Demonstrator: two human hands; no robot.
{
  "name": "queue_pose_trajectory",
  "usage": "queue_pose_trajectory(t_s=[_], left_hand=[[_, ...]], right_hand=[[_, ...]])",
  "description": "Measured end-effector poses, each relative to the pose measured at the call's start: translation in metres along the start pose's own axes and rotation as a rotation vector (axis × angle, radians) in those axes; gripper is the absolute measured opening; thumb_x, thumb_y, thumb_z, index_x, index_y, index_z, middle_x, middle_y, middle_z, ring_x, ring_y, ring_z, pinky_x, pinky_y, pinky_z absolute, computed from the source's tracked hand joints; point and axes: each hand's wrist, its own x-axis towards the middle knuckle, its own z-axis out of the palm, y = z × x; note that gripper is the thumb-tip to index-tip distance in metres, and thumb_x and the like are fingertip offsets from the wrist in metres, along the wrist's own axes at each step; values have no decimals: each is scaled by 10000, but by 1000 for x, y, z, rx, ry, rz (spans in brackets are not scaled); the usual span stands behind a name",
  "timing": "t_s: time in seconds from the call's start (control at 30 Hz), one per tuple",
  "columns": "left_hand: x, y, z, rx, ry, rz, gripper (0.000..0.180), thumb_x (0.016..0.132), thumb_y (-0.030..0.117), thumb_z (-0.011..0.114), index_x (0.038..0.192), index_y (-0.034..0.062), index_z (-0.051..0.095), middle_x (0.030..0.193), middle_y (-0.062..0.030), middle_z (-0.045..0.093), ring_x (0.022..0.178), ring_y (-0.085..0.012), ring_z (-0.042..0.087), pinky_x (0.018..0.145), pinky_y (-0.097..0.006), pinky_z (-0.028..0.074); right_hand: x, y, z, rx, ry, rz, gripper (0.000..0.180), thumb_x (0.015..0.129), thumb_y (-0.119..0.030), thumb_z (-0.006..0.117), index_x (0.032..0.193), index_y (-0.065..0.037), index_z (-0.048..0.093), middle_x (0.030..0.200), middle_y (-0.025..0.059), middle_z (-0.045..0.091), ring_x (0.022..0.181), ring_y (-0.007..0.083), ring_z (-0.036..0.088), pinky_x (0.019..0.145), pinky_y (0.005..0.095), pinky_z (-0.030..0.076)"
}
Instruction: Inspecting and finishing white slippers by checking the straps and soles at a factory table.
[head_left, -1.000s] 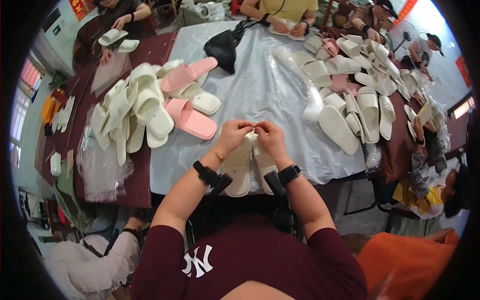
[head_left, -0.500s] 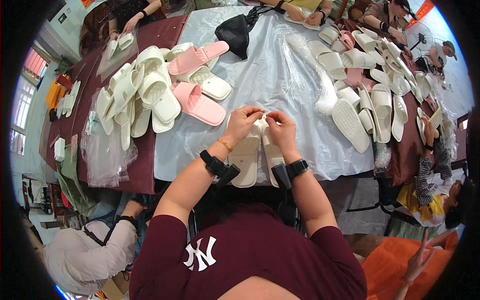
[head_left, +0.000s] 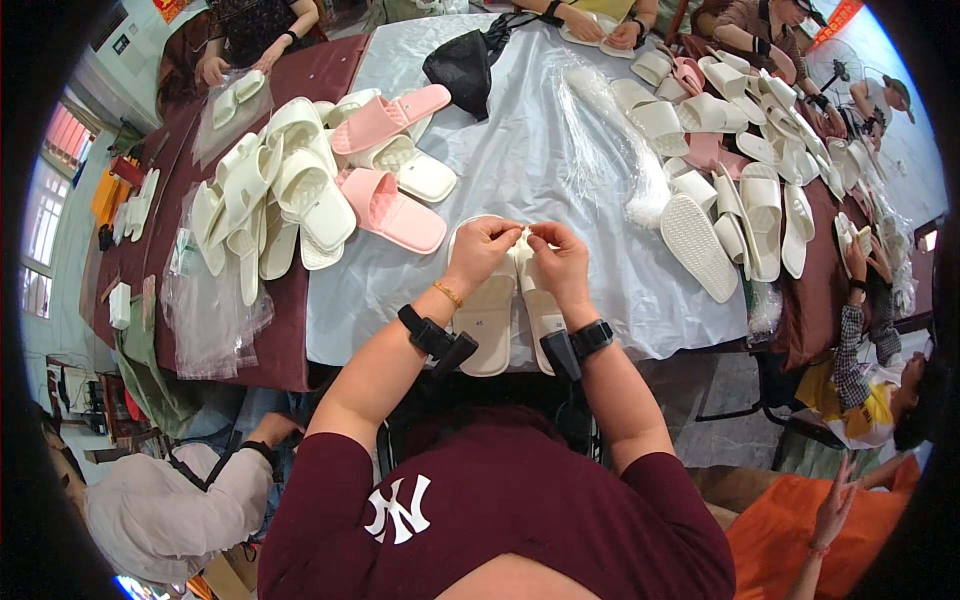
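A pair of off-white slippers lies side by side before me at the table's near edge, the left slipper [head_left: 484, 325] and the right slipper [head_left: 540, 305] with their flat insoles up. Over their far ends, my left hand [head_left: 482, 252] and my right hand [head_left: 562, 265] meet with fingertips pinched close together. Something thin and pale seems to be between the fingers, too small to name. Both hands are closed, and they hide the slippers' far ends.
Left of my hands, a heap of cream slippers [head_left: 325, 215] includes pink slippers [head_left: 392, 212]. Clear plastic bags [head_left: 215, 320] lie beside it. Transparent ties [head_left: 648, 195] and a second slipper pile [head_left: 762, 215] are at right. A black mesh bag [head_left: 465, 78] sits farther back. Co-workers surround the table.
My hands stay pinched over the slippers, barely shifted. At the far left, a co-worker's hands have moved apart around a bagged slipper pair. The whole view has shifted slightly.
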Motion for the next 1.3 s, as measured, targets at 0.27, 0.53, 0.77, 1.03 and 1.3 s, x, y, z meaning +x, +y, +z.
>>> queue_pose_trajectory(t_s=[0.27, 0.53, 0.77, 1.03, 1.3], left_hand=[[-3, 7, 6, 281, 29, 172, 166, 795, 168, 647, 864, 32, 714, 727, -129, 647, 671, -254, 623, 615, -338, 478], [-3, 12, 4, 206, 25, 86, 191, 808, 177, 638, 864, 6, 700, 735, -132, 655, 656, -222, 623, 604, -321, 475], [-4, 12, 1, 1, 98, -44, 180, 822, 163, 656, 852, -10, 694, 691, -80, 660, 595, -107, 576, 557, -261, 453], [-1, 6, 2, -1, 106, -16, 174, 817, 162, 660, 865, -2, 698, 701, -82, 660, 602, -117, 584, 559, -264, 452], [-4, 8, 2, 23, 86, 44, 166, 804, 152, 661, 862, 0, 696, 718, -88, 657, 615, -137, 590, 572, -268, 456]], right_hand=[[2, 0, 0, -78, 20, -57, 115, 812, -38, 647, 919, -2, 667, 827, 99, 691, 746, 172, 652, 685, 281, 504], [-3, -5, 3, -144, 27, -72, 84, 809, -38, 645, 884, 0, 656, 807, 94, 674, 714, 177, 635, 667, 289, 495], [-4, -11, 3, -152, 17, -19, 95, 801, -49, 657, 883, -3, 656, 799, 93, 679, 707, 160, 639, 650, 278, 501], [-1, -12, 5, -188, -11, -45, 94, 793, -58, 666, 873, -9, 658, 769, 95, 679, 679, 157, 638, 627, 278, 498], [-2, -7, 4, -176, -12, -50, 95, 780, -60, 680, 859, -10, 662, 763, 85, 681, 667, 149, 632, 617, 274, 493]])
